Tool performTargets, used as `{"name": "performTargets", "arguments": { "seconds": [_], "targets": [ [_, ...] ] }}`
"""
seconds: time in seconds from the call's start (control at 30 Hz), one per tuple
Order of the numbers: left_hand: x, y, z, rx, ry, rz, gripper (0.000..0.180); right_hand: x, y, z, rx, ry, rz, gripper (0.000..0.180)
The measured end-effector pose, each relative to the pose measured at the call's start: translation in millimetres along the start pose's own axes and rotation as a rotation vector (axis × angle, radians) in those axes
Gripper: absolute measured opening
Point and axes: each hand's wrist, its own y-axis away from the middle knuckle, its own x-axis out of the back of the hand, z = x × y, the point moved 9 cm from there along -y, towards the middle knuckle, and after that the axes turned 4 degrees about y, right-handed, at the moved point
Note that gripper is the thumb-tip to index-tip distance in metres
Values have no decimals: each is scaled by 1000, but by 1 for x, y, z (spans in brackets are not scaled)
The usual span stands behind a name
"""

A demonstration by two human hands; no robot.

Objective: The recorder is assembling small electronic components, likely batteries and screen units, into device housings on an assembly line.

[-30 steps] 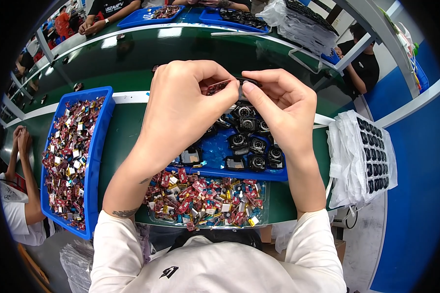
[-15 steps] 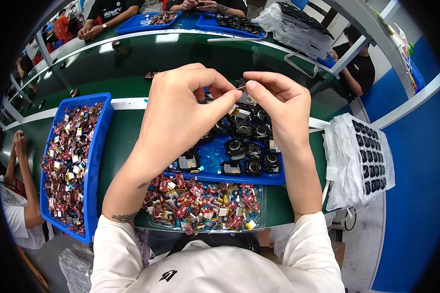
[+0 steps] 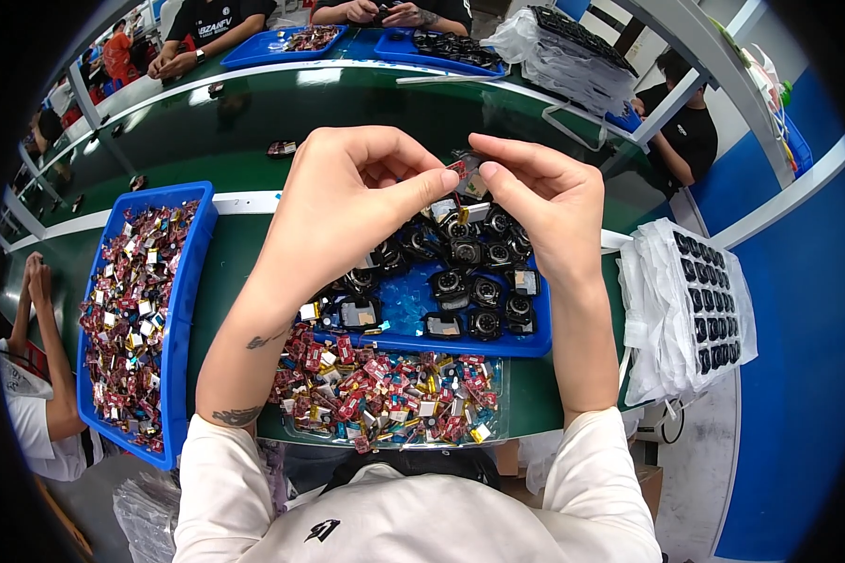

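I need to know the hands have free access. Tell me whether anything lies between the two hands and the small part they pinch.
Nothing visible does. The left hand and right hand both pinch the small part directly, raised above the blue tray of round black components.

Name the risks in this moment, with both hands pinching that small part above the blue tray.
The small red part is pinched only at the fingertips of the left hand and right hand; it could slip into the blue tray of black round components below and be hard to find.
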Motion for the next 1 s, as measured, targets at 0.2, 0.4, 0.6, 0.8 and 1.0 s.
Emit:
{"name": "performTargets", "arguments": {
  "seconds": [0.2, 0.4, 0.6, 0.8, 1.0],
  "targets": [
    [-12, 1, -7, 91, 259, -131, 14, 0, 3, -7, 89, 118, 69, 16],
    [-16, -1, -12, 111, 419, -88, 13, 1, 8, -15, 204, 125, 182, 13],
    [-6, -1, -10, 104, 253, 6, 11, -6, 9, -16, 139, 16, 75, 19],
    [-6, -2, -9, 46, 239, 25, 12, -5, 6, -12, 102, -22, 64, 17],
    [-5, -4, -8, 35, 157, 33, 15, -3, 6, -16, 127, -14, 76, 16]
  ]
}}
